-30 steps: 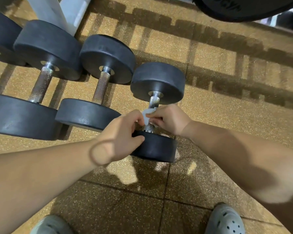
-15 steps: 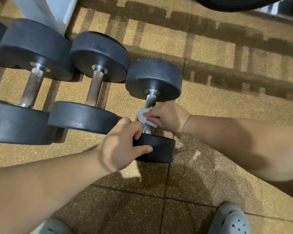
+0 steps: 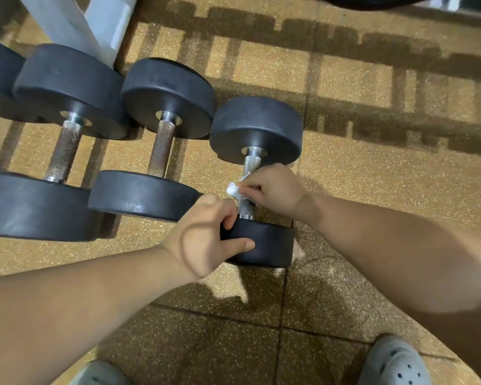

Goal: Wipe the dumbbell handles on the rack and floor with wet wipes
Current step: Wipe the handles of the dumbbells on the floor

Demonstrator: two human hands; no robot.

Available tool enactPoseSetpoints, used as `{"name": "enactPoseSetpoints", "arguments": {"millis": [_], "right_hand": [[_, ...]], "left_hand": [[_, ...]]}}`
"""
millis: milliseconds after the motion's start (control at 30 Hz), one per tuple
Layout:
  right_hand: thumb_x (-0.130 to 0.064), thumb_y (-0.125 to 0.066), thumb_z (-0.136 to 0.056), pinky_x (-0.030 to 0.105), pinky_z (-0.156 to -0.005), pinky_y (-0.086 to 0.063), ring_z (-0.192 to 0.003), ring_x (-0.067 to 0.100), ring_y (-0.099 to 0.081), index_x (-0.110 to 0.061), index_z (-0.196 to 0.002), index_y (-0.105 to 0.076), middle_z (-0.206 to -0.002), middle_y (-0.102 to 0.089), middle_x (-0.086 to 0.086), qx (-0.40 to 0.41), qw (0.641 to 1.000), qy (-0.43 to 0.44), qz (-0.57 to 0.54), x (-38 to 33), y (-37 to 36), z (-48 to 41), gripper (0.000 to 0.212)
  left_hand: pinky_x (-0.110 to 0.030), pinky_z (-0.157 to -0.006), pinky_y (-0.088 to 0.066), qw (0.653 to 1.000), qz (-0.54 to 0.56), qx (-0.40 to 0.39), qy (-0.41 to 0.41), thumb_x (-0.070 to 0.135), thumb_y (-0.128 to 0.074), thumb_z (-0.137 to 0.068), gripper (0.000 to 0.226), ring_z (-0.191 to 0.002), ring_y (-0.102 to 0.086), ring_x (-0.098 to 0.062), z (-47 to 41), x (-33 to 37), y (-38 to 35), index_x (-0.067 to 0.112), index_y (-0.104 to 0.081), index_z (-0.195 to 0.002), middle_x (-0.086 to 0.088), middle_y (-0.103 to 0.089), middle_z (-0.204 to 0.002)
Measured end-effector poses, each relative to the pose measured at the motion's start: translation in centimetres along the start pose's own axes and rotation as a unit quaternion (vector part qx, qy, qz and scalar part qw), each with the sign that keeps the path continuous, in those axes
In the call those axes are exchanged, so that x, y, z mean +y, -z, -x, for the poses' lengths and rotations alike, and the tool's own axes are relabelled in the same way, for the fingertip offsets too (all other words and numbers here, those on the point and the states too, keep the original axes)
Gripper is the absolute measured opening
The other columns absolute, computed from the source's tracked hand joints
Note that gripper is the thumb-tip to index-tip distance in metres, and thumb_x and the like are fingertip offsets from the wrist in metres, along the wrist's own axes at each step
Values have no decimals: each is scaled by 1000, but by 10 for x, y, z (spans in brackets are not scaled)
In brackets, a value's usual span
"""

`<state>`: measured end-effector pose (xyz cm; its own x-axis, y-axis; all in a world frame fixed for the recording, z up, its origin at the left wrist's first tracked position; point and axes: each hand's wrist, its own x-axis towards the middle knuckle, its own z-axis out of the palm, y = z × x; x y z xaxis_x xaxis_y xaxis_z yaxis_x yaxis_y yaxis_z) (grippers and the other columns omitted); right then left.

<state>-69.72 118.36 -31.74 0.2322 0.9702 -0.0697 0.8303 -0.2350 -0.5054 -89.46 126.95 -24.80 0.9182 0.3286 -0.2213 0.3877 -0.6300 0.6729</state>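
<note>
– Now, the hands: what state?
– Left hand (image 3: 206, 234) grips the near weight head (image 3: 270, 245) of the smallest dumbbell (image 3: 257, 129), thumb and fingers curled round its rim. Right hand (image 3: 272, 190) pinches a white wet wipe (image 3: 233, 190) against the knurled handle (image 3: 252, 162), between the two heads.
– Location of that dumbbell?
– On the speckled rubber floor (image 3: 372, 176), directly under both hands. Two larger dumbbells (image 3: 142, 194) lie just beside it, left of the left hand.

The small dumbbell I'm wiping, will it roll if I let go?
Probably: the small dumbbell has round heads on flat floor, and your left hand grips the near one. Likely heavy for its size, given thick heads and metal handle.
</note>
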Motion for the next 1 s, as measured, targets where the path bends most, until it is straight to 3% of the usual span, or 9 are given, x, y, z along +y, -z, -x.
{"name": "enactPoseSetpoints", "arguments": {"millis": [167,300,367,500,633,700,800,933,1000], "right_hand": [[-44,-49,-95,30,-69,-44,-82,19,-65,-34,-96,-78,-85,-72,-3,88,990,-110,-19,-6,5,-10,30],[-53,-32,-94,37,-67,-55,-88,27,-69,-32,-107,-73,-98,-72,-2,-49,992,49,104,-10,-2,13,48],[-50,-38,-95,36,-65,-56,-85,26,-70,-30,-109,-75,-95,-74,-2,-44,990,81,102,0,4,13,45],[-45,-49,-96,38,-83,-53,-98,21,-65,-30,-99,-76,-100,-74,-3,-30,998,-32,51,-4,12,-4,31],[-34,-52,-90,38,-83,-53,-94,25,-66,-26,-90,-77,-96,-74,1,15,994,-105,-28,-10,-1,-7,26],[-23,-57,-90,36,-76,-50,-86,26,-63,-20,-79,-71,-89,-70,1,-54,996,-67,1,-16,4,0,18],[-31,-56,-93,33,-69,-46,-79,21,-61,-21,-77,-67,-85,-69,-3,-164,984,21,68,-20,15,7,22],[-27,-50,-95,37,-74,-51,-84,24,-62,-18,-73,-63,-83,-67,1,-94,991,-62,72,-1,25,-21,27],[-25,-50,-99,40,-82,-51,-94,26,-62,-20,-87,-73,-94,-70,2,-40,991,-116,55,6,26,-30,27]], "left_hand": [[-10,-70,-31,1000,14,12,2,31,-89,-71,53,-79,-36,-1,2,1,-1,28,-36,-75,7,-37,-84],[-11,-69,-31,999,24,19,13,30,-90,-69,55,-78,-39,-4,3,2,-3,31,-36,-72,5,-40,-86],[-12,-69,-31,999,39,24,21,28,-91,-69,54,-79,-41,-5,3,2,-3,31,-37,-71,2,-42,-87],[-11,-71,-31,998,65,10,22,26,-90,-71,51,-80,-39,-2,4,2,-1,28,-39,-72,2,-42,-86],[-11,-71,-31,997,66,2,31,26,-90,-71,49,-81,-40,-1,3,3,1,26,-40,-73,4,-42,-86],[-11,-70,-31,997,65,-3,37,27,-89,-72,49,-79,-40,0,3,4,2,26,-40,-73,3,-42,-88],[-11,-70,-30,997,68,-8,43,27,-89,-73,48,-78,-39,1,4,5,2,25,-40,-74,2,-42,-89],[-10,-70,-29,997,61,-14,42,30,-88,-73,48,-81,-41,-7,4,5,4,25,-40,-75,2,-42,-90],[-12,-69,-28,997,56,-16,43,33,-87,-74,49,-82,-41,-11,4,4,4,28,-39,-75,3,-41,-91]]}}
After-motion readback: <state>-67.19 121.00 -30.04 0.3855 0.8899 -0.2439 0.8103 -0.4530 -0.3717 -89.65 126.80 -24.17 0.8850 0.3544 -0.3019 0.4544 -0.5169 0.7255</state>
